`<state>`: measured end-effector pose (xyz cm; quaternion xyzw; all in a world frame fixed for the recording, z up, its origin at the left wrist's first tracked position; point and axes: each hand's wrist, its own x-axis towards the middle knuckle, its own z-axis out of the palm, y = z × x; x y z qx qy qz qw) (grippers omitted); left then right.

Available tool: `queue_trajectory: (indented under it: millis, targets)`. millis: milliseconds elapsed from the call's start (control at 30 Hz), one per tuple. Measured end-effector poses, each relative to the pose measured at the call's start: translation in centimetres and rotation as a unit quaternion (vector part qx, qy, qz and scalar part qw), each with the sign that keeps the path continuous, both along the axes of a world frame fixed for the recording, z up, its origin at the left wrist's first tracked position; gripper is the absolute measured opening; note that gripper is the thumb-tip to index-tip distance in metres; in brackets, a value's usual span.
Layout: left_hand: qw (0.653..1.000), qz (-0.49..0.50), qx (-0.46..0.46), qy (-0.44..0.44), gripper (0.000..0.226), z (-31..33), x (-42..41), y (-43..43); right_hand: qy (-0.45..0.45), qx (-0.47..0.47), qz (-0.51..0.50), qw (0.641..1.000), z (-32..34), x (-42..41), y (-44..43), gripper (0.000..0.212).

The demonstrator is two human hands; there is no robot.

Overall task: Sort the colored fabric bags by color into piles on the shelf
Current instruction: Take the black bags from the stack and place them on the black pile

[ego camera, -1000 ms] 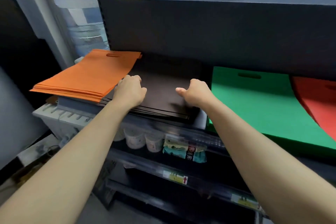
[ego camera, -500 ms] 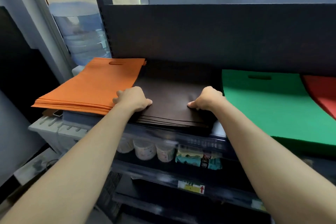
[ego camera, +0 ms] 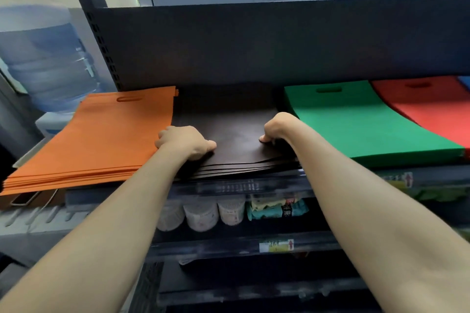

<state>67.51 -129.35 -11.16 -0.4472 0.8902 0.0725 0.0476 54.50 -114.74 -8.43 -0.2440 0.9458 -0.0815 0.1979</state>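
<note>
A pile of black fabric bags (ego camera: 236,132) lies in the middle of the shelf. My left hand (ego camera: 183,141) grips its left side, thumb on top and fingers curled round the edge. My right hand (ego camera: 278,127) grips the right side the same way. The front edges of the black bags fan out slightly. To the left sits an orange pile (ego camera: 101,140) that overhangs the shelf end. A green pile (ego camera: 361,119) lies to the right, then a red pile (ego camera: 432,109), with a sliver of blue bag (ego camera: 465,84) at the far right.
The shelf's dark back panel (ego camera: 254,46) rises behind the piles. A blue water jug (ego camera: 48,58) stands at the left. Below the shelf's front rail (ego camera: 241,187) are white cups (ego camera: 201,213) and snack packets (ego camera: 277,207) on a lower shelf.
Both hands keep their hold on the black pile, which has been squared up and pushed back a little on the shelf. The view has shifted slightly, bringing more of the red pile in.
</note>
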Motion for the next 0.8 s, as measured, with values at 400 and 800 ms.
queue_trajectory:
  millis: [400,800]
  targets:
    - [0.996,-0.006,0.050,0.068,0.051,0.9,0.8,1.1,-0.040,-0.190,-0.087,0.977,1.6,-1.4,2.3,0.035]
    - [0.966,0.017,0.198,0.166,0.037,2.5,0.2,0.7,-0.057,-0.212,-0.089,0.971,2.3,-2.9,3.0,0.021]
